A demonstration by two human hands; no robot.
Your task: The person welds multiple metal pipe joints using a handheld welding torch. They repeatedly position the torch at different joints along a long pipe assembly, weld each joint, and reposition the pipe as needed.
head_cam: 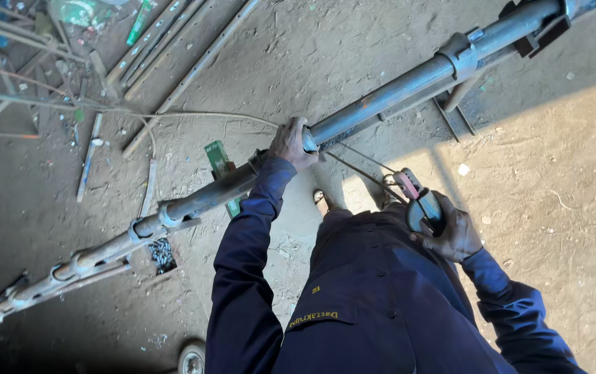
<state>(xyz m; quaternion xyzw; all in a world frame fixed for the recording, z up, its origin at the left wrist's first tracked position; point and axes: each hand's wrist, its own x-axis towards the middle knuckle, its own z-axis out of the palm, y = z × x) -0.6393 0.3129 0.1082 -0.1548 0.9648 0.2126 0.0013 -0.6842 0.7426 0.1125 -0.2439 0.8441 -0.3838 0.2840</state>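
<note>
Standing over a long steel pipe that runs slantwise above the dirt floor, the person in dark blue overalls curls the left hand around the pipe near its middle, fingers wrapped tight. The right hand is closed on the handle of an electrode holder, whose thin welding rod points toward the pipe beside the left hand. Loose metal bars lie on the ground beyond.
</note>
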